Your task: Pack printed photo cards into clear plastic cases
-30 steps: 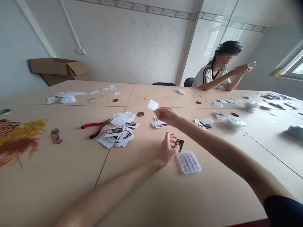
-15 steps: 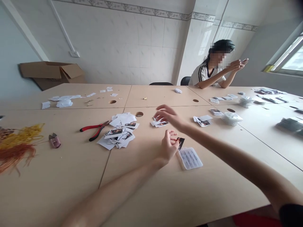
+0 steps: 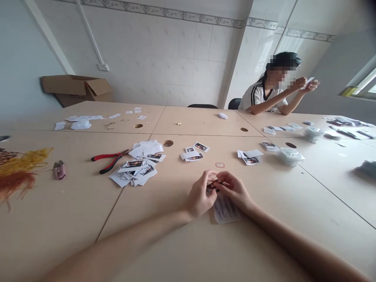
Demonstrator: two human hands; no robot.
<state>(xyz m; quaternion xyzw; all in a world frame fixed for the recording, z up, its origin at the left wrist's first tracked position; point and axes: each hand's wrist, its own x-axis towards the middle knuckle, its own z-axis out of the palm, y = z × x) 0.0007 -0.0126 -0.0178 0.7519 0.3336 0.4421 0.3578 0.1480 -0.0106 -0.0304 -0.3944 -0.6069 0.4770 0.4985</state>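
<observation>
1. Worktop (image 3: 147, 231): the stretch in front of your forearms is bare, so work low over it; anything that slips then lands close to you.
2. Loose card pile (image 3: 138, 164): it sits well to the left of your hands, its edges splayed. Swing your left elbow clear of it.
3. Left hand (image 3: 201, 196) and right hand (image 3: 236, 192): both grips are closed on the same piece, fingertips nearly meeting. Let the left steady it while the right makes the finer adjustments; pinch lightly, since firm thumbs would probably crease it.
4. Clear plastic case (image 3: 226, 213): it lies just below your hands, its far end hidden behind them. Raise your wrists slightly so that you don't nudge it.
5. Small card cluster (image 3: 190, 155): it rests beyond your hands, near but apart. Mind your knuckles if you reach forward.
6. Dark printed card (image 3: 216, 185): it is between your two hands, above the case's far end, partly covered by fingers. Hold it by its edges; I can't tell whether it is bent.
7. Red-edged slip (image 3: 220, 165): it lies just past your fingertips; avoid brushing it.
</observation>
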